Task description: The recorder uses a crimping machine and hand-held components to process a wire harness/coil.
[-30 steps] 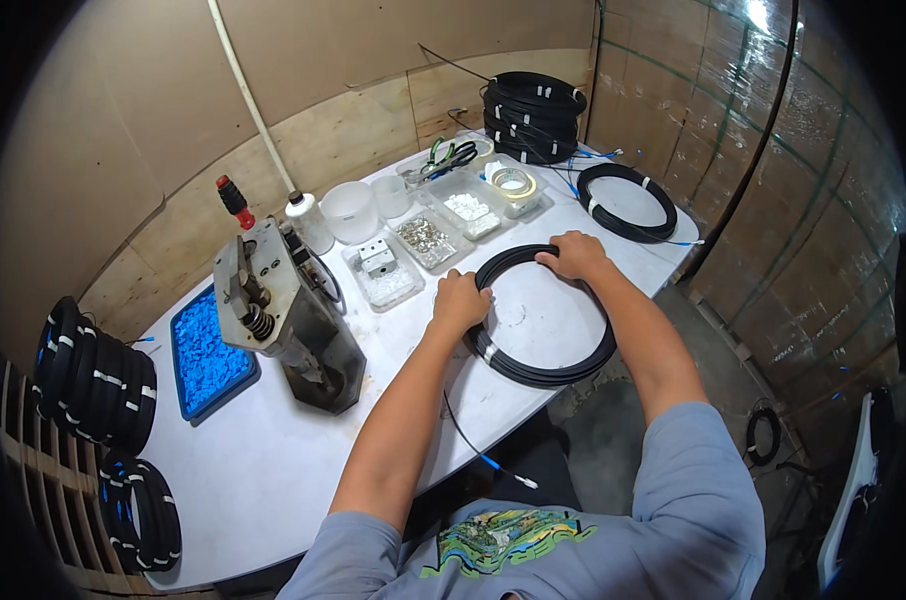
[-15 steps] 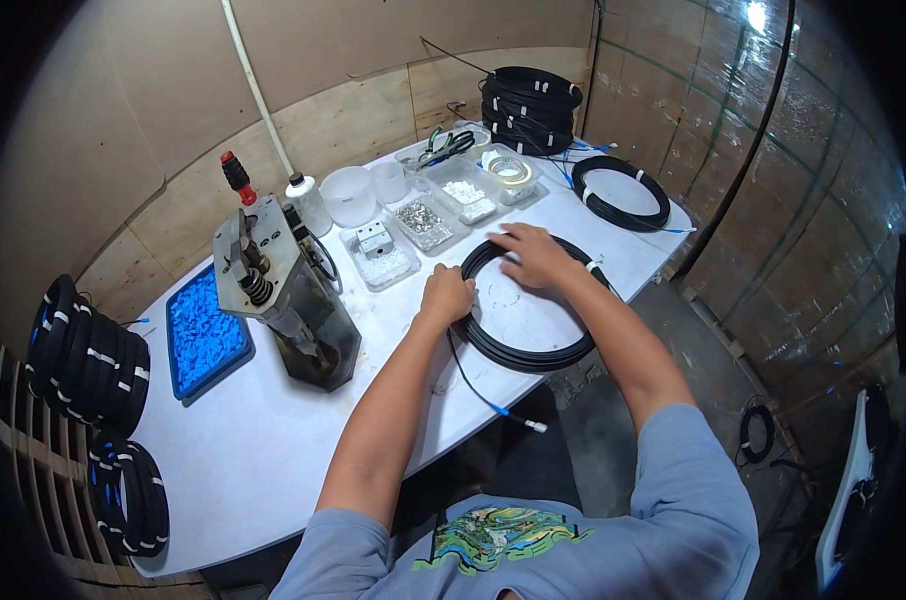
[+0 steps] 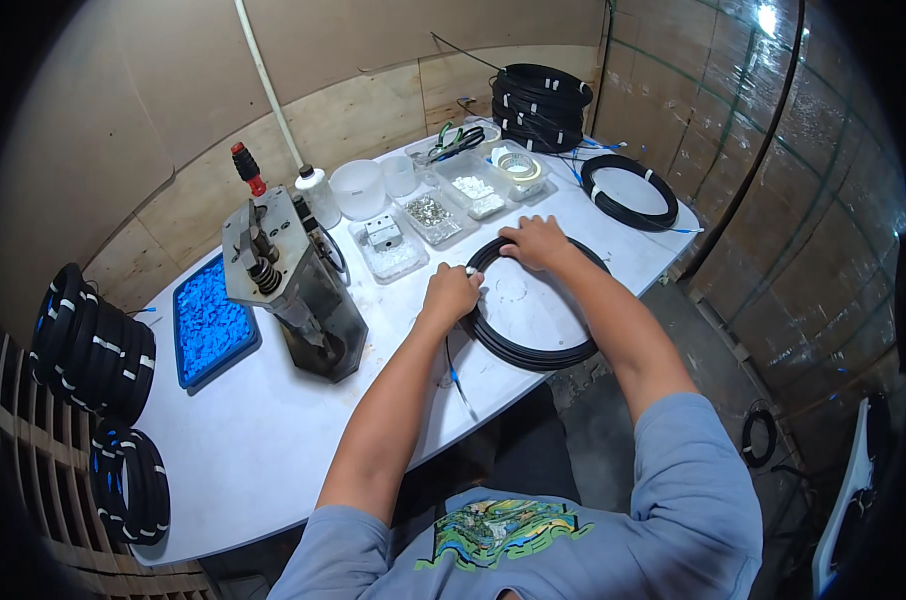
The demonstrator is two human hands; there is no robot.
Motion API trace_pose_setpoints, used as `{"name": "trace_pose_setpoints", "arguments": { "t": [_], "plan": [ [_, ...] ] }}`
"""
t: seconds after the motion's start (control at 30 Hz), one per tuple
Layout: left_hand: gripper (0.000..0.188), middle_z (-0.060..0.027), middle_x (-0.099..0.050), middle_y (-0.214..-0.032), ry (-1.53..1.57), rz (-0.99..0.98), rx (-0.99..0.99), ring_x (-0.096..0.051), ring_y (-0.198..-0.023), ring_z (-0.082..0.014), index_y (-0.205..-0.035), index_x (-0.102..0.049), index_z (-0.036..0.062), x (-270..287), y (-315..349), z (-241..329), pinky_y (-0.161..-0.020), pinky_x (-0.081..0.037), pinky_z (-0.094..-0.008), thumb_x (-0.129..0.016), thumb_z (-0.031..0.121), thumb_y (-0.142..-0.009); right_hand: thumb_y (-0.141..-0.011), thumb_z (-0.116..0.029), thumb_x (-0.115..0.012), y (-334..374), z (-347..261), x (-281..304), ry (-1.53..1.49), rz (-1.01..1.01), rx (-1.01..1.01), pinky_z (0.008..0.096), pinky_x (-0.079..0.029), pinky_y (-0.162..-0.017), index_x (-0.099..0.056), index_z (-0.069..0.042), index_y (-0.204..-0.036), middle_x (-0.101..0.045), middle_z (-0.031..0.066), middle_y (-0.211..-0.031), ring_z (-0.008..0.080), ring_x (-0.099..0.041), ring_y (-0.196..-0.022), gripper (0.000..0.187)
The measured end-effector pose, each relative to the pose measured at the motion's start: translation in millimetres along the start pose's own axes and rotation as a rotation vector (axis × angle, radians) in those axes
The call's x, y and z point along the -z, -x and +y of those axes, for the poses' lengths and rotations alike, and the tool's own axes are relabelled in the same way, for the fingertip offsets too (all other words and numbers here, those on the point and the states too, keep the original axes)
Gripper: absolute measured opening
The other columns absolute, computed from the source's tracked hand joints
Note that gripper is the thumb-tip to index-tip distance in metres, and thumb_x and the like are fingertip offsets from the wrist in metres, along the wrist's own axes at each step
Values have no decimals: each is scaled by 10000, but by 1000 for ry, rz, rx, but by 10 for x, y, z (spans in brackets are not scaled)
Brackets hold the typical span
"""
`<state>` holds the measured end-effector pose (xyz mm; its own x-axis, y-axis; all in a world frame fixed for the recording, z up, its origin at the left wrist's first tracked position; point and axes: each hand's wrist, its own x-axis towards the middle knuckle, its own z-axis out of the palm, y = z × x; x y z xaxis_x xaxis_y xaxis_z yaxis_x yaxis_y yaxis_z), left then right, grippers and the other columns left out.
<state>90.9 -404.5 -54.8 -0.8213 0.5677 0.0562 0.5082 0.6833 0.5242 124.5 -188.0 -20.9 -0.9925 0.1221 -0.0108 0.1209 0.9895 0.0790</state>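
A coil of black cable lies on the white table in front of me. My left hand is closed round the coil's left side, with a small white tie showing at its fingertips. At the coil's far side my right hand has its fingers curled over the strands, gripping them. A loose cable end with a blue sleeve hangs down from under my left hand toward the near table edge; its tip is blurred.
Beyond the coil stand clear trays of small parts, a tape roll and white tubs. A metal press and a blue tray of blue pieces are to the left. More cable coils lie right, far and left.
The coil has turned in my hands, bringing a white tie to my left hand. My right hand now grips the strands. The loose end has swung left. The view has shifted slightly.
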Motion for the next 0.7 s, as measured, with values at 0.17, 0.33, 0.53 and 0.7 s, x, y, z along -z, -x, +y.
{"name": "trace_pose_setpoints", "arguments": {
  "t": [0.17,0.33,0.53,0.7],
  "plan": [
    [531,-339,-634,-1177,-30,-32,2,-646,-1066,-468,-1054,-736,-71,27,19,-73,-968,-515,-493,-531,418,-1030,-1004,-557,-539,215,149,55,-26,-20,-184,569,-401,-1075,-601,-284,-1363,-590,161,-1363,372,-534,-1307,456],
    [509,-357,-669,-998,14,57,-48,-647,-985,-505,-964,-751,-40,44,88,-145,-930,-503,-530,-522,408,-1034,-1018,-537,-543,298,171,77,-54,-36,-348,565,-419,-1059,-599,-232,-1370,-591,161,-1364,382,-531,-1311,469],
    [404,-347,-659,-1052,19,20,-28,-643,-1022,-498,-988,-760,-10,222,473,-197,-935,-509,-517,-573,348,-1004,-1028,-485,-553,356,141,16,-47,-2,-361,593,-388,-1075,-592,-201,-1385,-580,160,-1384,375,-507,-1337,459],
    [218,-286,-653,-1136,-113,14,-27,-643,-1088,-452,-983,-778,33,303,875,-314,-940,-535,-467,-654,31,-805,-1010,-402,-587,458,64,72,-53,115,-319,614,-372,-1077,-631,-175,-1357,-568,162,-1400,375,-484,-1357,417]
  ]
}}
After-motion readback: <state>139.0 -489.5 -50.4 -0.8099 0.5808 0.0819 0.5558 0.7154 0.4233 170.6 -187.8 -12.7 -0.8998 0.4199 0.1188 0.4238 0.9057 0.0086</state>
